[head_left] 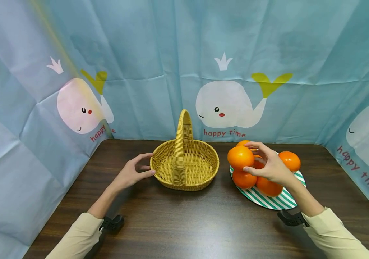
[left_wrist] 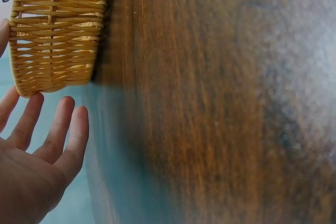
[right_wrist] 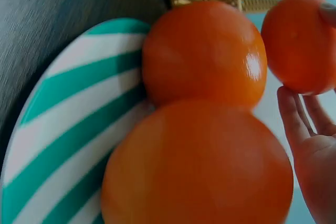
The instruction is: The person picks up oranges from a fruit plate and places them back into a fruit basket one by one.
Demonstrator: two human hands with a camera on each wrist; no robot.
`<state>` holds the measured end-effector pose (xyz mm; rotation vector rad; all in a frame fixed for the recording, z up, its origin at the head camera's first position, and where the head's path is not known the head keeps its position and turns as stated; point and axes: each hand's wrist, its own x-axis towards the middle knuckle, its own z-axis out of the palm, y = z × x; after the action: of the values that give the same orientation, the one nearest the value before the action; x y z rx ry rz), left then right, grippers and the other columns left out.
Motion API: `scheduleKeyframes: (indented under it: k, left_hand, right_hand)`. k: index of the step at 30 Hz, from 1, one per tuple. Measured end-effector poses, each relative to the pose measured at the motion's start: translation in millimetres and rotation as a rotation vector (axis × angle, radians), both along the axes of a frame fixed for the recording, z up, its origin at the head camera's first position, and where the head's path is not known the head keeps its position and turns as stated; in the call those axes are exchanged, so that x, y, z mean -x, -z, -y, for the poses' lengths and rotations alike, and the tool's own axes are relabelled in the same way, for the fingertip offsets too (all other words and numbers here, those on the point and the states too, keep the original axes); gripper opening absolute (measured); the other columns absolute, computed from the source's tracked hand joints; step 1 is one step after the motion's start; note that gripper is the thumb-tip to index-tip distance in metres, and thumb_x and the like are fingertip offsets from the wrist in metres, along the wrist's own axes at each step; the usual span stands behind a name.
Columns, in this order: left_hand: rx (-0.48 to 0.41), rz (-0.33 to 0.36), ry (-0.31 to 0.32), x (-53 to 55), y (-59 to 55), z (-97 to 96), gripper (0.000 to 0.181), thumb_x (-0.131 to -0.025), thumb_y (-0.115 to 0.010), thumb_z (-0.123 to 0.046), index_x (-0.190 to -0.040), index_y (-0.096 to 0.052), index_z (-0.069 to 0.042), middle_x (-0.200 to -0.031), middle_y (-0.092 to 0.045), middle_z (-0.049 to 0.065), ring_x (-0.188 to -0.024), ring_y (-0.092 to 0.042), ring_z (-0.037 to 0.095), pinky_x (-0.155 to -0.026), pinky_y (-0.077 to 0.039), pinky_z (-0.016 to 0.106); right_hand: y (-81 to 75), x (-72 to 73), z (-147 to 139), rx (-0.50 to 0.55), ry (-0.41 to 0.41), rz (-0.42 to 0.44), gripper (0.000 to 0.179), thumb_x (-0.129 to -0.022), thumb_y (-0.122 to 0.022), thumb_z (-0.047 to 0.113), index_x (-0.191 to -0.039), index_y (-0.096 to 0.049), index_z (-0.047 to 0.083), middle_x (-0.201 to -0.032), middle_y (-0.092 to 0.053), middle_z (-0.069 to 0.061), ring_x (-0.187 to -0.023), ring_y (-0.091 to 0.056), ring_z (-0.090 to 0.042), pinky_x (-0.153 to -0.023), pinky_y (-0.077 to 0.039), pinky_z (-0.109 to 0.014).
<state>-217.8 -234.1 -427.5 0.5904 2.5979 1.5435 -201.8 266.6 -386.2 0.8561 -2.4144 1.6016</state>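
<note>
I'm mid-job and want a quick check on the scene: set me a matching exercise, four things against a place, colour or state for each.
Things:
1. basket
2. plate
3. left hand
4. right hand

Descriptions:
A. touching the basket
B. striped green and white
C. gripping an orange fruit
D. woven, golden yellow

Right pairs: 1-D, 2-B, 3-A, 4-C

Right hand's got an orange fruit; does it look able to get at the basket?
Likely yes: the right hand holds the fruit, and nothing visible stands between it and the basket.
</note>
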Motion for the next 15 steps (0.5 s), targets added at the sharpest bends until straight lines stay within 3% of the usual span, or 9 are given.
scheduleKeyframes:
  k: [6,9,15]
  left_hand:
    - [-0.007,0.004,0.002,-0.6,-0.5,0.1,0.065,-0.093,-0.079,-0.018,-0.149,-0.049,-0.007,-0.150,-0.045,0.020,-0.115,-0.064,0.039,-0.084,-0.059,0.040]
    - [-0.014,0.008,0.002,-1.2,-0.4,0.3,0.065,-0.093,-0.078,-0.018,-0.149,-0.049,-0.006,-0.150,-0.044,0.021,-0.115,-0.064,0.039,-0.084,-0.059,0.039]
    - [-0.009,0.008,-0.003,-1.7,0.8,0.0,0.065,-0.093,-0.079,-0.018,-0.149,-0.049,-0.007,-0.150,-0.045,0.021,-0.115,-0.064,0.039,-0.084,-0.059,0.040]
  right_hand:
    - [1.7,3.9,18,0.021,-0.042,0.060,0.066,-0.084,-0.082,-0.002,-0.142,-0.051,0.007,-0.137,-0.052,-0.013,-0.116,-0.055,-0.036,-0.097,-0.051,-0.029]
    - [2.8,6.1,29,0.047,-0.078,0.083,0.067,-0.084,-0.082,-0.002,-0.143,-0.049,0.006,-0.137,-0.050,-0.015,-0.117,-0.057,-0.034,-0.093,-0.054,-0.032]
    - [5.8,12.7,51,0.058,-0.102,0.049,0.067,-0.081,-0.085,0.000,-0.139,-0.053,0.006,-0.135,-0.052,-0.013,-0.119,-0.059,-0.029,-0.098,-0.051,-0.035]
